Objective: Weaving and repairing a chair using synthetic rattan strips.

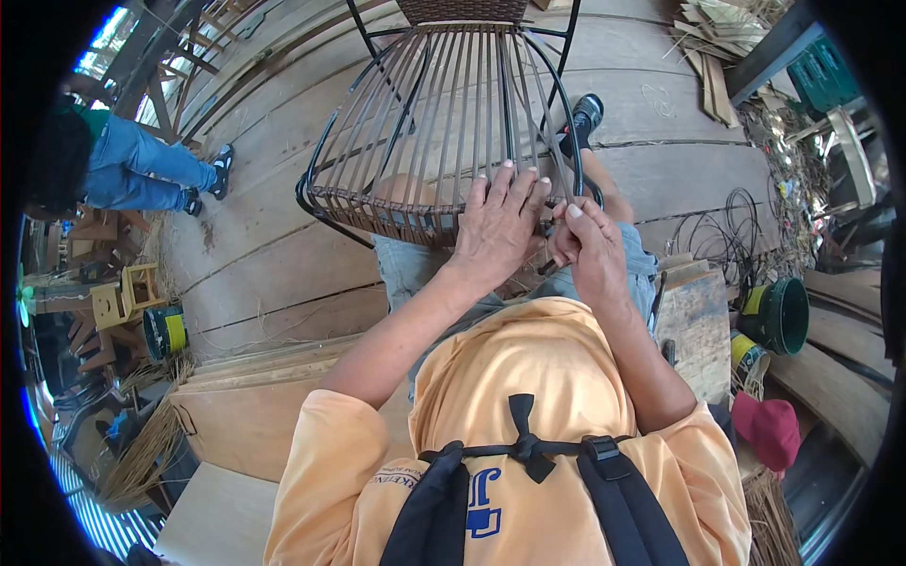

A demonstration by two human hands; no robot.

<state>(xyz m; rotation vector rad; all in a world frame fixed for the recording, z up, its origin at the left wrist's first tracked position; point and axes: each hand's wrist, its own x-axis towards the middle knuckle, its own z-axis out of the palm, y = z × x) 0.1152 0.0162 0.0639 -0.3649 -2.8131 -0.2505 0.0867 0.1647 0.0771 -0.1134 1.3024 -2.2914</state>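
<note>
A black metal chair frame (326,165) strung with brown rattan strands (444,104) rests tilted against my knees. A woven band (377,209) runs along its near rim. My left hand (498,224) lies flat on the woven edge at the right end, fingers spread over the strands. Beside it, my right hand (587,247) pinches a thin dark strand between thumb and fingers, touching the left hand's side. The strand's end is hidden between the hands.
A person in blue jeans (142,165) sits at the far left on the plank floor. Coiled wire (727,236), a green bucket (783,316), a tin can (747,351) and a red cap (769,426) lie at the right. Small wooden stools (127,297) stand at the left.
</note>
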